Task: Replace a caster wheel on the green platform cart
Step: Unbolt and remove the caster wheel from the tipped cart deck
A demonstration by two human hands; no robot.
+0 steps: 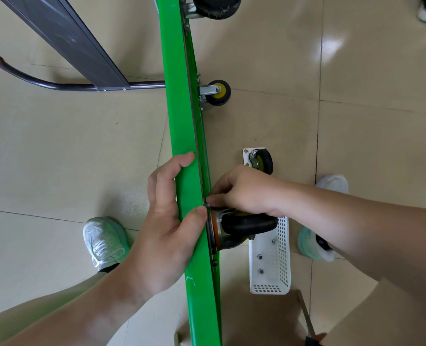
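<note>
While the green platform cart (182,136) stands on edge, the left hand (167,221) grips its rim and the right hand (241,188) pinches a small fastener (208,205) at the caster (246,224), held against the underside. This is best started by fingertip, plate flush, before tightening.

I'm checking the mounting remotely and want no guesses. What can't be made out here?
- Head view: the fastener the right hand pinches at the caster plate, nut or bolt, mostly covered by its fingers.
- Plate's other holes: seen edge-on against the green cart, which the left hand grips.
- Top edge cuts off the far caster.
- Hardware in the basket: too small.
</note>
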